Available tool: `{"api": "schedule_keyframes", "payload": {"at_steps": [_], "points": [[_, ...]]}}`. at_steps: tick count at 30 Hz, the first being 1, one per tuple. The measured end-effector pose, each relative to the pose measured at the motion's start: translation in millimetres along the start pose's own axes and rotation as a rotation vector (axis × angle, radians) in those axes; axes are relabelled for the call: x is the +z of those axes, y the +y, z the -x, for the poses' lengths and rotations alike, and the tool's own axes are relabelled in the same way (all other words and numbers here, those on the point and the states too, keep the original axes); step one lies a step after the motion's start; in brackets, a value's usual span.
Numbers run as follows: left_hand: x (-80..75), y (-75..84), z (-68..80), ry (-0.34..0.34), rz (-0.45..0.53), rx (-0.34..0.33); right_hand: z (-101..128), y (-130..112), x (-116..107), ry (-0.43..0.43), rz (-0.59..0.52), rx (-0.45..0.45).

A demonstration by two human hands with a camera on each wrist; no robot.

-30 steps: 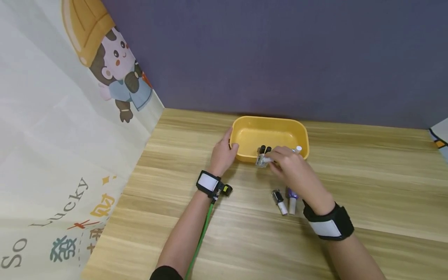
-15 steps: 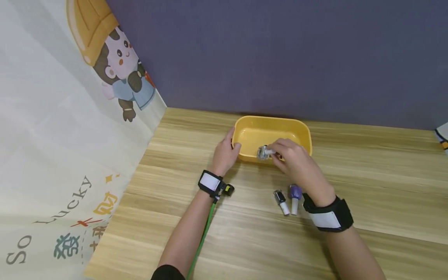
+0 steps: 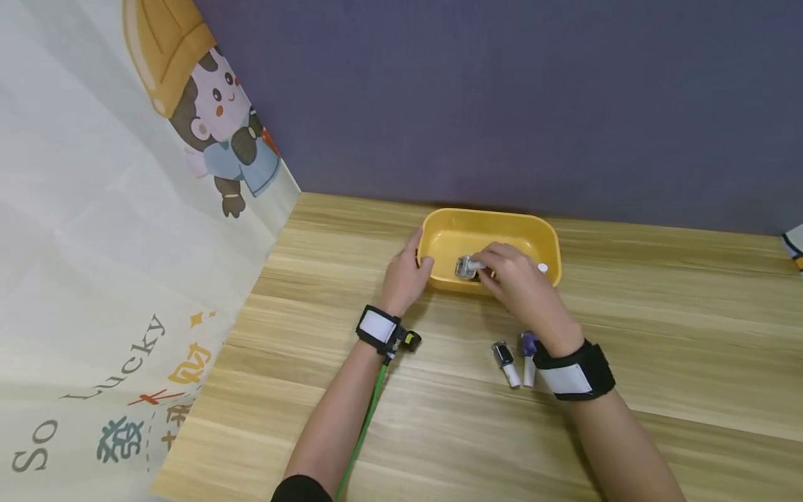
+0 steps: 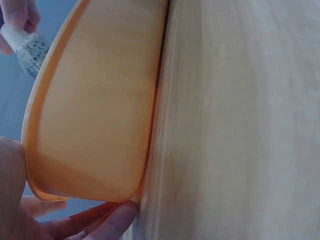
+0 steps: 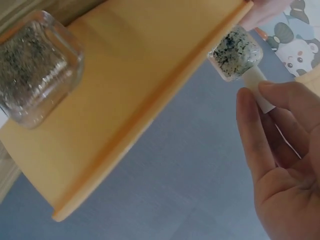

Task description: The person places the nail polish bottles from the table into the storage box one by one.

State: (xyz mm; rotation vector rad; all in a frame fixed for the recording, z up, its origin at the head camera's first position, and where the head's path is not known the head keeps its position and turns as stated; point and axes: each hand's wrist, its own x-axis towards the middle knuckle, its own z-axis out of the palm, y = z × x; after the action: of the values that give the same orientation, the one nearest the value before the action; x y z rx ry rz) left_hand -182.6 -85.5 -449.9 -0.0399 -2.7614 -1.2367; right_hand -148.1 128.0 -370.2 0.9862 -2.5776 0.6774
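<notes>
Two hands at a yellow tray (image 3: 439, 224) in mid frame. Left hand (image 3: 401, 277) curls round the tray's left rim, thumb over the edge, fingers under the wall in the left wrist view. Right of it, right hand (image 3: 521, 282) pinches a small glitter bottle (image 3: 465, 268) by its white cap (image 5: 260, 87), held tilted over the tray near the front wall. Another glitter bottle (image 5: 35, 67) lies inside the tray in the right wrist view. Lower right of centre, two more bottles (image 3: 504, 360) lie on the table (image 3: 690, 335) just beside the right wrist. Bottle looks like glass: light, stiff, smooth, likely breakable; cap or the square sides seem the best grip
</notes>
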Motion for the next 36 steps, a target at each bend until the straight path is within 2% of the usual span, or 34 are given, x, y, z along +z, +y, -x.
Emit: {"api": "schedule_keyframes", "payload": {"at_steps": [10,23,29,36], "points": [[0.5,0.2,-0.4,-0.005,-0.002,-0.008,-1,6,8,-0.019,0.011,0.017],[-0.5,0.2,-1.9,0.001,-0.023,0.002,2,13,19,-0.105,0.006,0.042],[-0.2,-0.2,-3.3,0.002,-0.017,-0.002,3,16,25,-0.141,0.008,0.020],[0.0,-1.2,-3.7,-0.007,-0.010,-0.012,3,16,29,-0.136,0.013,0.000]]}}
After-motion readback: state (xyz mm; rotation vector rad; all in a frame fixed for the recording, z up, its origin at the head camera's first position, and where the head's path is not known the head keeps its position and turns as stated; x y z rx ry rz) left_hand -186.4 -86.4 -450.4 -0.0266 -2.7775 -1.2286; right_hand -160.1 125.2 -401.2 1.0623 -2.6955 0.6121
